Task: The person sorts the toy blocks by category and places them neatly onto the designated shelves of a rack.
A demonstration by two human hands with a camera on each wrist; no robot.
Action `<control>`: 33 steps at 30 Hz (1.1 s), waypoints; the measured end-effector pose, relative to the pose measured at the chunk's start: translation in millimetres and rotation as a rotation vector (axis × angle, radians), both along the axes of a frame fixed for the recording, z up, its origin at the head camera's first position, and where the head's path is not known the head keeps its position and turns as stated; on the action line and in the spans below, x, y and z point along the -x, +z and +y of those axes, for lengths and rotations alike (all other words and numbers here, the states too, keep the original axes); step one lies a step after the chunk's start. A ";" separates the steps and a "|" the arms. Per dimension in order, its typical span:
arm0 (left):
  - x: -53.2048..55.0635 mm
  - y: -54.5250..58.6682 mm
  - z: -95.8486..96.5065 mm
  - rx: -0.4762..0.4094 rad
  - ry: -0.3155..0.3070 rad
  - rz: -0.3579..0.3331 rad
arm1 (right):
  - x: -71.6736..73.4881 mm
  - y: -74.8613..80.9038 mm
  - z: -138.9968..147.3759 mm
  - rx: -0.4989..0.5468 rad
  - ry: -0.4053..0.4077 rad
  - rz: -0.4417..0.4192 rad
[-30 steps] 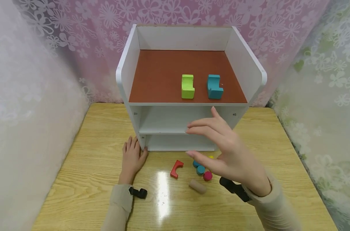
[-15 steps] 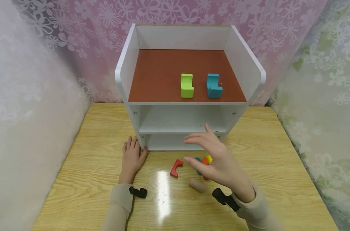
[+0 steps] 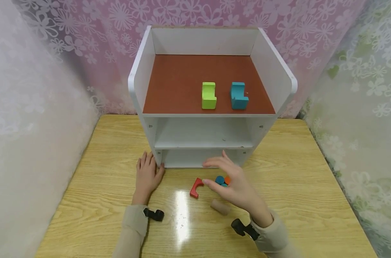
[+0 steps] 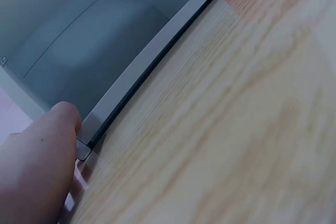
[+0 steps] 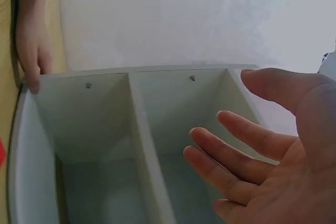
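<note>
Has the red arch block (image 3: 194, 187) on the table (image 3: 102, 179), near the thumb of the right hand (image 3: 235, 184). Holds that hand up, partly hiding blue blocks (image 3: 219, 180), with fingers loosely bent and thumb apart. Touches the shelf unit (image 3: 276, 68) at its left corner with the left hand (image 3: 147, 177), thumb splayed from straight fingers. Has a lime block (image 3: 209, 102) and teal block (image 3: 239, 103) on top.

This looks like a small curtained-off nook, homely in its fabrics, though whether it lies inside a home cannot be told. Pink flowered cloth (image 3: 195, 12) spans the top of the head view, whitish cloth (image 3: 37, 150) fills the left side, and pale cloth with green leaves (image 3: 353, 118) the right. Between them sit a wood-grain table (image 3: 92, 186), a white shelf unit (image 3: 205, 42) at upper centre and coloured toy blocks, including a lime one (image 3: 209, 96).
</note>
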State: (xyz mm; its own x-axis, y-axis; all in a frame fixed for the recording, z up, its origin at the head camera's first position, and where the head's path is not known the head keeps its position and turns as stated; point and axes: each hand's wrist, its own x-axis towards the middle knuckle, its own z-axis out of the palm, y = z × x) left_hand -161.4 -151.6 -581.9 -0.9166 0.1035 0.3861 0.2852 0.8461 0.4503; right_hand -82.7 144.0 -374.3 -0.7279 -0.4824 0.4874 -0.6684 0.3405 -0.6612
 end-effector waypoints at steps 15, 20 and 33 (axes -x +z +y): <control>1.8 0.3 0.1 0.001 0.013 0.000 | 6.8 -80.8 -8.8 0.033 -0.060 -0.341; 1.7 3.2 0.9 0.000 0.013 -0.010 | 7.6 -101.5 -10.8 -0.050 -0.154 -0.309; 0.5 4.2 0.6 -0.008 0.010 0.000 | 4.3 -127.3 -19.1 -0.435 -0.369 -0.181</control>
State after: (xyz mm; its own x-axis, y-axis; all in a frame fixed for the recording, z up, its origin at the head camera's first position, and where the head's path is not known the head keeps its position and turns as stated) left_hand -161.9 -150.9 -577.7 -0.9178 0.0911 0.3865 0.2763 0.8455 0.4569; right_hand -87.0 124.9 -501.6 -0.9384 -0.3093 0.1542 -0.3441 0.7938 -0.5014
